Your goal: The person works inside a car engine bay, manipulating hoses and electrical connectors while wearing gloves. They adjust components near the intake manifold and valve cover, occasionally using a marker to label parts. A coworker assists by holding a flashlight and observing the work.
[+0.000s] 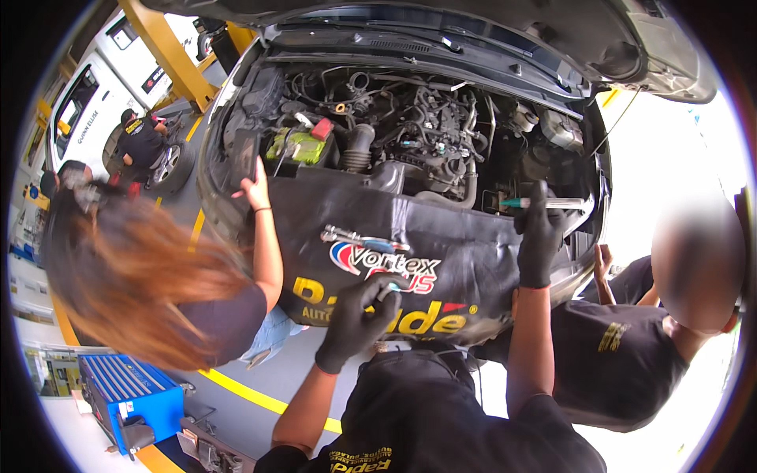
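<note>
My right hand (541,240), in a black glove, is raised over the right front of the open engine bay. Its fingers are closed around a clear syringe-like tube (566,203) with a teal tip pointing left. Lower and nearer to me, my gloved left hand (361,319) is pinched on a small pale teal piece (394,288), whose kind is too small to make out. Just beyond that hand, a ratchet wrench (364,239) lies on the black fender cover (465,252) draped over the car's front.
The engine (430,138) and a battery with a lime-green cover (298,147) sit under the raised hood (552,39). A long-haired person (158,276) at left holds a dark flat device (246,154). Another person (623,355) stands close at right. A blue tool cart (134,394) is at lower left.
</note>
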Available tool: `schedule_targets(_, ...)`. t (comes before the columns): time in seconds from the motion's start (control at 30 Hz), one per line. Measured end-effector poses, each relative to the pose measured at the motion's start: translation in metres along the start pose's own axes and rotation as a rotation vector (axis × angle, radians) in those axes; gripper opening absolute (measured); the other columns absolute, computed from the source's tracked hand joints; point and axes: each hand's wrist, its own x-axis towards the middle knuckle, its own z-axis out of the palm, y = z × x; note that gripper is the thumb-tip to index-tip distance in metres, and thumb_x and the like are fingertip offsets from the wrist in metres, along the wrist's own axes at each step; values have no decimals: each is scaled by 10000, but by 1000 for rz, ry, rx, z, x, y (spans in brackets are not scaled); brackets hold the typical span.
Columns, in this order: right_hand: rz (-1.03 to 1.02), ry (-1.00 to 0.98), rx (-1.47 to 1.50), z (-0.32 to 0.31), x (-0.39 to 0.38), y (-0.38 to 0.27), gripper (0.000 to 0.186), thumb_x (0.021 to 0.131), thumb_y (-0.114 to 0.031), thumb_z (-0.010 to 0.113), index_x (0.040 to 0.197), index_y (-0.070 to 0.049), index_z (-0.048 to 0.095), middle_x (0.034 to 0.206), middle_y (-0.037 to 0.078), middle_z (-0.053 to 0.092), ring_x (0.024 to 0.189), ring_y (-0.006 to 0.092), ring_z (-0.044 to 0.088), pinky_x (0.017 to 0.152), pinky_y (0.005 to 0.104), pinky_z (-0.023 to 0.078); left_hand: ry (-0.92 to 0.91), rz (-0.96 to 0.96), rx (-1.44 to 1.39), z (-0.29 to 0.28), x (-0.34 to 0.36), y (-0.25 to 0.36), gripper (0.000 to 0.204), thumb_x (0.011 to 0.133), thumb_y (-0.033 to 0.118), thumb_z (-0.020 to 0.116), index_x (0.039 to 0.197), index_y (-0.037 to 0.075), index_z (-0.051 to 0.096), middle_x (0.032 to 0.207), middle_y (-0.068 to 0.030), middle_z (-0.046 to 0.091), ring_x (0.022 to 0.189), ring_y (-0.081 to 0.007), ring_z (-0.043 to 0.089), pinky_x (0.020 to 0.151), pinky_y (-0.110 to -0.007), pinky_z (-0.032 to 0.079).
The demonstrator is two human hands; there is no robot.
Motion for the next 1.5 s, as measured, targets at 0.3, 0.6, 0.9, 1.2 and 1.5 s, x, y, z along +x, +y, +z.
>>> schedule_targets(0.3, -54, -267, 0, 26, 172, 135, 162, 1083, -135, 681, 1175, -6, 716, 982, -10, 691, 869, 52, 607, 777, 229, 504, 61, 250, 451, -6, 255, -72, 473, 1108, 195, 596, 1536, 2, 538, 1434, -252, 674, 1312, -400, 675, 1071, -436, 532)
schedule_targets(0.6, -54, -510, -241, 130, 285, 247, 163, 1009, -149, 750, 1102, -20, 711, 882, 2, 710, 812, 66, 624, 743, 274, 529, -189, 64, 1038, -2, 452, -185, 582, 910, 297, 665, 1458, 105, 639, 1097, -227, 773, 1031, -435, 742, 907, -551, 583)
schedule_targets(0.9, -135, -553, -450, 142, 301, 294, 140, 1002, -135, 735, 1068, -12, 719, 934, 41, 764, 847, 118, 708, 778, 309, 571, -116, 38, 1044, 3, 458, -212, 393, 908, 305, 678, 1254, 129, 742, 994, -168, 796, 942, -375, 779, 842, -521, 605)
schedule_targets(1.2, -186, -485, -449, 142, 282, 298, 149, 917, -136, 763, 999, -26, 706, 857, 88, 757, 771, 158, 729, 729, 335, 587, -177, -17, 792, -13, 451, -205, 505, 915, 264, 650, 1406, 174, 723, 958, -193, 767, 894, -380, 755, 793, -496, 607)
schedule_targets(1.5, -175, -485, -611, 146, 276, 287, 160, 929, -140, 793, 1030, -28, 741, 884, 124, 775, 811, 223, 767, 761, 368, 599, -59, 214, 788, -14, 442, -220, 522, 923, 268, 694, 1433, 157, 705, 1181, -218, 768, 1055, -404, 743, 915, -493, 602)
